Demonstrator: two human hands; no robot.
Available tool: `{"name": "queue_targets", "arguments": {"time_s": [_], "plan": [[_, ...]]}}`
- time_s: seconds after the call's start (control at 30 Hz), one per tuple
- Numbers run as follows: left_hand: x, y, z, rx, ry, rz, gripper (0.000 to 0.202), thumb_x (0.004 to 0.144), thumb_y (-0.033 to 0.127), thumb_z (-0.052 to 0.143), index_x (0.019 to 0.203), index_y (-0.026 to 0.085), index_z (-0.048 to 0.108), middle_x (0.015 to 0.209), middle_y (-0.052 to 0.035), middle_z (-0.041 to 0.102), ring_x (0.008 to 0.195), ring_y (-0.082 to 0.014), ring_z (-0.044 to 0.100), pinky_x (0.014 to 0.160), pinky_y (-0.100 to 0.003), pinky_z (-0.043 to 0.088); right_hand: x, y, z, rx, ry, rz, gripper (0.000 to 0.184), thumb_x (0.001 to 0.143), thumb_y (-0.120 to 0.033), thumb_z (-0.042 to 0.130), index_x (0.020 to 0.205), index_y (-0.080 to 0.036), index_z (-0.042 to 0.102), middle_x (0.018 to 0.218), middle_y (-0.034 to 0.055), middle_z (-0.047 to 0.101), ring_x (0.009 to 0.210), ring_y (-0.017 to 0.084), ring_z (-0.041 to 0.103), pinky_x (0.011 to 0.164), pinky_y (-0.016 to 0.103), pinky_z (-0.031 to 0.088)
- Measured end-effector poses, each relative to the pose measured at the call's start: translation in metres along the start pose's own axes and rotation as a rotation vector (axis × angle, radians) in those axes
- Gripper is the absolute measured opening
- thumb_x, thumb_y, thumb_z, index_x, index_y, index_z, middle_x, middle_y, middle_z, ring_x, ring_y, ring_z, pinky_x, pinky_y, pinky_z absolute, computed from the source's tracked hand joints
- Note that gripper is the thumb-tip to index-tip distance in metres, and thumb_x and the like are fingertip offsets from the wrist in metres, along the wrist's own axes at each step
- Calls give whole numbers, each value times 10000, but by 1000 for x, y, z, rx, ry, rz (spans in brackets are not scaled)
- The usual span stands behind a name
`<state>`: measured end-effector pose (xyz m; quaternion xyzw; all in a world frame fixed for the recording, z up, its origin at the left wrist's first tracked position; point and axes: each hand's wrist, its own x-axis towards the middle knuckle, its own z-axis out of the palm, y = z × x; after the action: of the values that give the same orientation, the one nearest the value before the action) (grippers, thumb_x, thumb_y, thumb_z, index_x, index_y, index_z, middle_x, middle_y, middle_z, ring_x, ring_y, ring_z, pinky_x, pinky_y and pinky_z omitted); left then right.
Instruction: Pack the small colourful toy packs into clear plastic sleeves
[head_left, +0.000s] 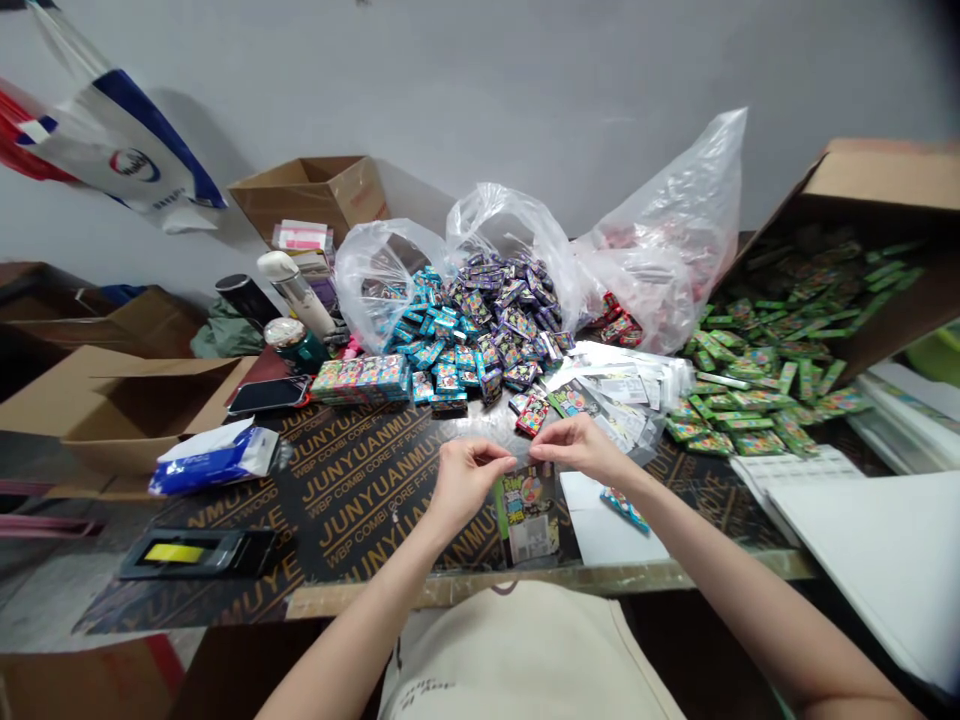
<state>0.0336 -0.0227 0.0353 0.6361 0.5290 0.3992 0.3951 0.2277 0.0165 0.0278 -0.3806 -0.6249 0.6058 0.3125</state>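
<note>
My left hand (471, 482) and my right hand (586, 447) are closed in a pinch at the two upper corners of a small printed plastic pouch (529, 512). The pouch hangs below the fingertips, dark with a colourful picture and a paler panel low down. Just beyond the fingers lies a red small box (534, 412). Under my right wrist, a blue small box (624, 508) rests at the edge of a white sheet (600, 530). More flat printed pouches (619, 400) are spread out past my right hand.
Heaped small boxes, blue (442, 345), purple (517, 300) and green (750, 400), cover the back and right of the table. A neat row of boxes (361, 380) stands left of centre. Further left are a phone (270, 395), a blue packet (214, 458) and an open carton (142, 400).
</note>
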Motion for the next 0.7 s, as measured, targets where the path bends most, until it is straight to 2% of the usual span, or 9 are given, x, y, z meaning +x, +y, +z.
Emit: {"name": "queue_targets", "arguments": {"time_s": [0.13, 0.2, 0.33, 0.4, 0.47, 0.53, 0.57, 0.63, 0.7], "plan": [[-12, 3, 4, 116, 37, 229, 92, 726, 199, 614, 722, 159, 696, 813, -77, 704, 743, -174, 647, 713, -279, 494, -5, 7, -4, -70, 45, -34, 206, 692, -339, 678, 771, -151, 709, 659, 36, 685, 568, 144, 615, 544, 251, 491], [-16, 0, 5, 147, 40, 278, 86, 722, 191, 623, 745, 160, 700, 870, -94, 702, 804, -185, 648, 761, -292, 490, -11, 11, -2, -144, 96, -112, 181, 713, -320, 664, 809, -175, 711, 773, 54, 706, 713, 183, 651, 656, 296, 520], [-16, -11, 6, 72, 24, 195, 82, 705, 181, 645, 764, 167, 701, 841, -84, 709, 804, -185, 652, 747, -284, 502, -26, 28, 8, -235, 219, -282, 181, 763, -272, 616, 928, -237, 682, 1049, 58, 657, 1011, 220, 590, 890, 366, 462], [-14, -19, 4, -16, 61, 116, 105, 682, 173, 661, 780, 169, 697, 840, -74, 707, 777, -183, 653, 711, -276, 511, -32, 42, 17, -200, 246, -252, 367, 765, -275, 614, 1130, -266, 578, 1207, 62, 564, 1077, 222, 548, 921, 376, 440], [-13, -30, -1, -104, 149, 20, 106, 661, 177, 673, 764, 161, 692, 804, -65, 705, 732, -181, 650, 677, -276, 515, -39, 60, 29, -145, 192, -163, 650, 733, -291, 649, 1318, -284, 365, 1278, 76, 491, 1042, 218, 562, 894, 374, 455], [-14, -43, -9, -173, 259, -75, 109, 641, 200, 688, 737, 149, 688, 758, -61, 700, 699, -182, 644, 667, -282, 513, -43, 78, 42, -134, 113, -58, 757, 722, -312, 655, 1366, -268, 261, 1153, 76, 565, 862, 191, 614, 772, 344, 504], [-15, -51, -15, -197, 314, -112, 122, 633, 216, 694, 731, 144, 687, 743, -60, 696, 692, -181, 640, 668, -284, 509, -42, 86, 48, -150, 79, -10, 733, 730, -320, 643, 1361, -252, 276, 1021, 58, 613, 755, 173, 614, 691, 319, 513], [-19, -71, -28, -236, 430, -152, 164, 624, 250, 703, 739, 136, 684, 731, -55, 688, 688, -174, 631, 675, -285, 501, -33, 95, 58, -179, 63, 33, 633, 764, -328, 599, 1328, -222, 333, 794, 14, 618, 619, 148, 575, 589, 282, 490], [-26, -93, -42, -281, 578, -167, 213, 619, 284, 706, 765, 131, 673, 742, -48, 677, 692, -163, 622, 689, -286, 495, -10, 98, 62, -195, 113, -14, 553, 799, -336, 546, 1303, -214, 354, 752, 3, 602, 631, 149, 571, 611, 283, 480]]}}
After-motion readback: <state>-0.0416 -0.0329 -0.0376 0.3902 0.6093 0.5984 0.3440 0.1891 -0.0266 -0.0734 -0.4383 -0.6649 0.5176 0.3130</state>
